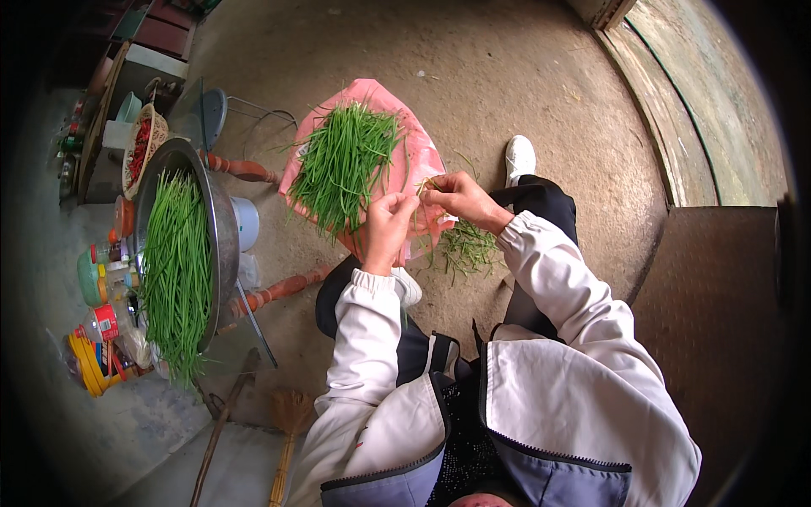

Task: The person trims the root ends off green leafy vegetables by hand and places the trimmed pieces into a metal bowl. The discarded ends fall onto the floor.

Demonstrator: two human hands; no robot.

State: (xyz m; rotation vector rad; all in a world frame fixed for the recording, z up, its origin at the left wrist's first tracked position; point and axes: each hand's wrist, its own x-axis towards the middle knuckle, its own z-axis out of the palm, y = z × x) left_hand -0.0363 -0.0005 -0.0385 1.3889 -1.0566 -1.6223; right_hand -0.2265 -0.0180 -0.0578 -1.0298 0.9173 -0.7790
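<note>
My left hand (388,228) and my right hand (467,198) meet fingertip to fingertip over the near right edge of a pink plastic bag (418,142). Both pinch a few thin garlic chive stalks (426,185), mostly hidden by the fingers. A loose pile of green garlic chives (348,165) lies on the bag, left of and beyond my hands. Below my right hand, trimmed chive scraps (469,250) are scattered on the floor.
At left, a large metal basin (223,253) full of long chives (177,272) stands on a glass-topped table with turned wooden legs (244,170). Behind it is a basket of red chillies (152,142). A straw broom (285,437) and a wooden handle (218,437) are at lower left.
</note>
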